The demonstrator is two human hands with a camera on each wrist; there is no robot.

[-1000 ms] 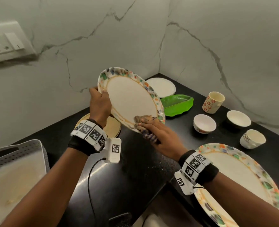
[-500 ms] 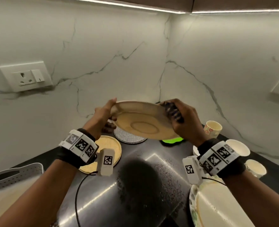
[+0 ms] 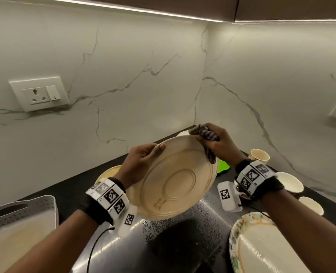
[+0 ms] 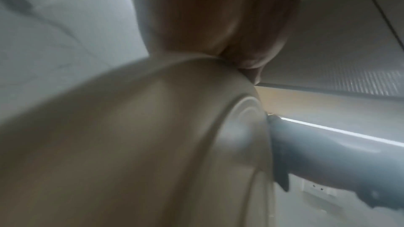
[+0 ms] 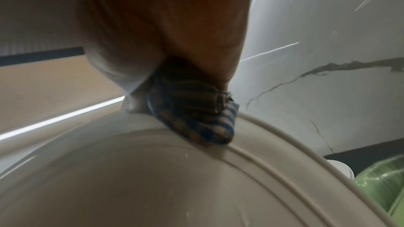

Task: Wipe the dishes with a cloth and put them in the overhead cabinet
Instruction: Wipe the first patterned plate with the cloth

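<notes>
In the head view a grey perforated plastic basket point(image 3: 35, 203) is seen at the far left of the black glossy countertop point(image 3: 183, 249), and a white wall socket point(image 3: 39, 94) is set in the veined marble wall; neither is shown by the wrist cameras. The left hand point(image 3: 141, 160) is curled on the left rim of the round cream plate with ringed underside point(image 3: 180, 179), thumb laid over the edge; the plate is held in the air above the countertop, tilted, its underside turned toward the camera. The left wrist view, heavily blurred, shows only the plate's curved back point(image 4: 153, 144) and the hand point(image 4: 229, 23) against its rim. The right hand point(image 3: 220, 143) is closed round a bunched blue-and-brown striped cloth point(image 3: 207, 134), pressed onto the plate's upper right rim; the cloth's weave point(image 5: 196, 115) and the raised ridges of the rim point(image 5: 273, 158) are made out only in the right wrist view. Compared with half a second ago, the plate has been tipped more steeply, so that its concentric foot rings are now faced. At the right, a floral-rimmed plate point(image 3: 261, 243), pale cups point(image 3: 260, 154) and a green leaf-shaped dish point(image 3: 223, 166) are left on the countertop.
</notes>
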